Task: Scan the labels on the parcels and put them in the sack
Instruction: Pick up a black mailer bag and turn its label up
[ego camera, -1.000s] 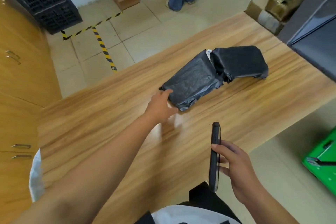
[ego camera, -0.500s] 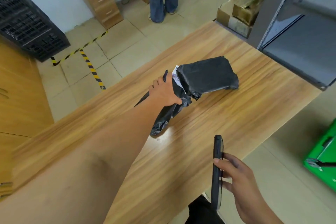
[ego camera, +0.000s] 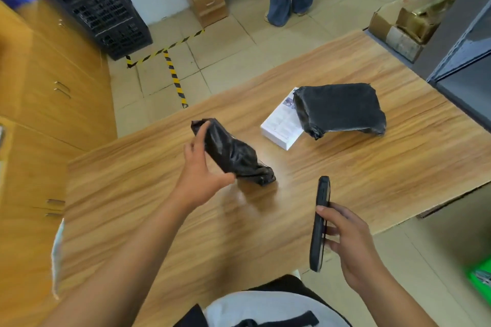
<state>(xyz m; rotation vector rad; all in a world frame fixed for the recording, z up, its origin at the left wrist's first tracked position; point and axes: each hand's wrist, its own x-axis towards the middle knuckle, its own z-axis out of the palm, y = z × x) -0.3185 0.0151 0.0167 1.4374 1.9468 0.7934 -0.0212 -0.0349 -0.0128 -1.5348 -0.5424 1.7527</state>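
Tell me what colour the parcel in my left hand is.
The parcel is black, shown best in the head view.

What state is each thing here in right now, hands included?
Small black parcel, crumpled, held tilted by its upper end.
Left hand, gripping that parcel.
Handheld scanner, upright, seen edge-on.
Right hand, holding the scanner.
White box, flat on the table, printed face up.
Large black parcel, lying on the table, overlapping that box.

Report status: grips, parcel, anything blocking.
Left grip holds small black parcel. Right grip holds scanner. Second parcel, white box on table. Nothing blocking.
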